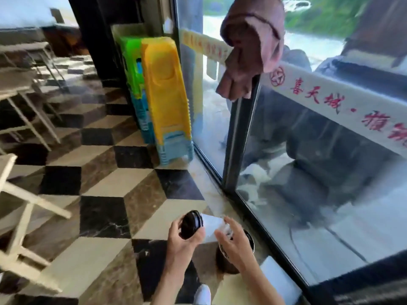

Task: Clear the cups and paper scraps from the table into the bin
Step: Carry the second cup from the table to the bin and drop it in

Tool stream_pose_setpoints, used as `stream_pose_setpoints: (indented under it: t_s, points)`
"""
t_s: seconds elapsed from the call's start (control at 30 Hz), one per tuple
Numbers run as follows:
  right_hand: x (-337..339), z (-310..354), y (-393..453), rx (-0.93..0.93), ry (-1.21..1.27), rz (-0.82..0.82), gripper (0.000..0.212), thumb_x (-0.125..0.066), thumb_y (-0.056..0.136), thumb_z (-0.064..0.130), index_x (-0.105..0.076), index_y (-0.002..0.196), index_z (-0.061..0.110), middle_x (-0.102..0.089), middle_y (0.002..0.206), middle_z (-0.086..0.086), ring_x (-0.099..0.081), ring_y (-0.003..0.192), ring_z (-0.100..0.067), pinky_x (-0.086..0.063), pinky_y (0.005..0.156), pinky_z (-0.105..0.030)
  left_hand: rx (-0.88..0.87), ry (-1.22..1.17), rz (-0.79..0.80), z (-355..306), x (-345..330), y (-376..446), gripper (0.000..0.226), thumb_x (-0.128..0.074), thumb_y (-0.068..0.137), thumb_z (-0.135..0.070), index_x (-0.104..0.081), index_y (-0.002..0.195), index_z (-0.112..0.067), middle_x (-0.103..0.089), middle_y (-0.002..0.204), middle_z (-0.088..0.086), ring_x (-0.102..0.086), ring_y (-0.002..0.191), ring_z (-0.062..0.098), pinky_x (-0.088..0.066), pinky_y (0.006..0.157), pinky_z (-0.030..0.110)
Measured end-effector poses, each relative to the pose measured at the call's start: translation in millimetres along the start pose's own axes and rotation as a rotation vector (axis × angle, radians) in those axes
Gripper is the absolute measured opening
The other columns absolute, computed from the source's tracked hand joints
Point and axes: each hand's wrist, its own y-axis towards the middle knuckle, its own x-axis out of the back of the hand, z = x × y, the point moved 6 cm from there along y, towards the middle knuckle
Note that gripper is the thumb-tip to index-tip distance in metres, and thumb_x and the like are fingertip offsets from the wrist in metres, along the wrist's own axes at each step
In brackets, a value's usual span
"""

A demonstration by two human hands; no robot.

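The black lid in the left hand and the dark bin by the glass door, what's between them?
In the head view, only patterned floor tile shows between the black lid in the left hand and the dark bin; the right hand hovers over the bin.

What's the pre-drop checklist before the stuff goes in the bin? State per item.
1. Left hand grips the black lid: ok.
2. Right hand over the dark bin: ok.
3. Right hand holding the clear scrap: cannot tell, blurred.
4. Bin mouth uncovered: ok, though the hand hides part of it.
5. Bin stands upright on the floor by the glass door: ok.
6. Table fully cleared: cannot tell, tabletop out of view.
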Motion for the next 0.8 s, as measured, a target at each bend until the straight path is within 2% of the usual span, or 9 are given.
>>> stream_pose_setpoints:
  t_s: [0.03,0.1,0.17,0.27,0.37,0.57,0.6,0.7,0.8]
  points:
    - [6,-14,15,-0.035,-0.016,-0.024,0.037,-0.067,0.088,0.033,-0.052,0.122,0.039,-0.054,0.119,0.017,-0.051,0.107,0.006,-0.038,0.089,-0.009,0.016,0.015,0.037,8,-15,19,0.056,-0.086,0.072,-0.027,-0.058,0.121,-0.032,-0.065,0.119,-0.011,-0.063,0.104,-0.003,-0.049,0.086,0.013]
    - [15,-43,43,-0.14,-0.045,-0.072,0.047,-0.067,0.087,0.035,-0.052,0.131,0.027,-0.052,0.129,0.01,-0.049,0.118,-0.005,-0.039,0.1,-0.021,0.077,0.047,0.111,23,-43,55,0.061,-0.086,0.073,-0.025,-0.056,0.126,-0.029,-0.062,0.124,-0.008,-0.062,0.114,0.013,-0.05,0.101,0.033]
    - [21,-73,68,-0.213,-0.06,-0.107,0.054,-0.067,0.086,0.036,-0.05,0.135,0.021,-0.049,0.132,0.009,-0.045,0.128,-0.011,-0.035,0.106,-0.024,0.123,0.088,0.158,40,-67,88,0.063,-0.087,0.071,-0.02,-0.057,0.126,-0.025,-0.062,0.126,0.001,-0.061,0.117,0.022,-0.048,0.106,0.044]
    - [17,-120,99,-0.312,-0.093,-0.099,0.057,-0.065,0.088,0.038,-0.047,0.139,0.02,-0.045,0.143,0.005,-0.039,0.134,-0.01,-0.031,0.109,-0.023,0.179,0.186,0.205,77,-93,129,0.058,-0.086,0.072,-0.015,-0.057,0.121,-0.026,-0.063,0.125,0.004,-0.06,0.117,0.021,-0.046,0.103,0.037]
    - [6,-175,122,-0.393,-0.111,-0.071,0.058,-0.06,0.09,0.042,-0.044,0.142,0.021,-0.039,0.148,0.004,-0.039,0.128,-0.004,-0.032,0.101,-0.015,0.259,0.252,0.223,124,-112,157,0.06,-0.085,0.073,-0.012,-0.057,0.125,-0.023,-0.063,0.124,0.003,-0.061,0.113,0.016,-0.044,0.092,0.026]
    - [-32,-322,166,-0.562,-0.092,-0.001,0.062,-0.058,0.091,0.043,-0.039,0.145,0.02,-0.029,0.155,0.002,-0.031,0.141,-0.009,-0.029,0.094,-0.008,0.399,0.342,0.22,260,-146,214,0.058,-0.088,0.069,-0.011,-0.06,0.119,-0.023,-0.069,0.116,0.003,-0.063,0.1,0.006,-0.043,0.076,0.013]
    - [-39,-347,173,-0.588,-0.09,0.01,0.062,-0.058,0.091,0.043,-0.039,0.146,0.02,-0.028,0.156,0.002,-0.029,0.142,-0.009,-0.028,0.096,-0.01,0.42,0.351,0.22,286,-152,222,0.06,-0.088,0.068,-0.014,-0.06,0.12,-0.022,-0.068,0.117,0.004,-0.063,0.102,0.009,-0.043,0.077,0.013]
    - [-56,-413,193,-0.608,-0.112,0.042,0.061,-0.054,0.094,0.042,-0.037,0.147,0.017,-0.028,0.157,0.001,-0.029,0.143,-0.012,-0.027,0.107,-0.017,0.461,0.377,0.207,351,-171,244,0.064,-0.085,0.074,-0.019,-0.056,0.131,-0.018,-0.062,0.128,0.005,-0.059,0.117,0.018,-0.044,0.095,0.027]
    - [-69,-477,214,-0.643,-0.131,0.054,0.059,-0.053,0.096,0.042,-0.037,0.147,0.017,-0.028,0.157,0.001,-0.037,0.139,-0.015,-0.033,0.109,-0.024,0.463,0.42,0.216,412,-190,264,0.057,-0.079,0.079,-0.028,-0.055,0.13,-0.022,-0.06,0.128,0.0,-0.059,0.117,0.014,-0.047,0.095,0.027]
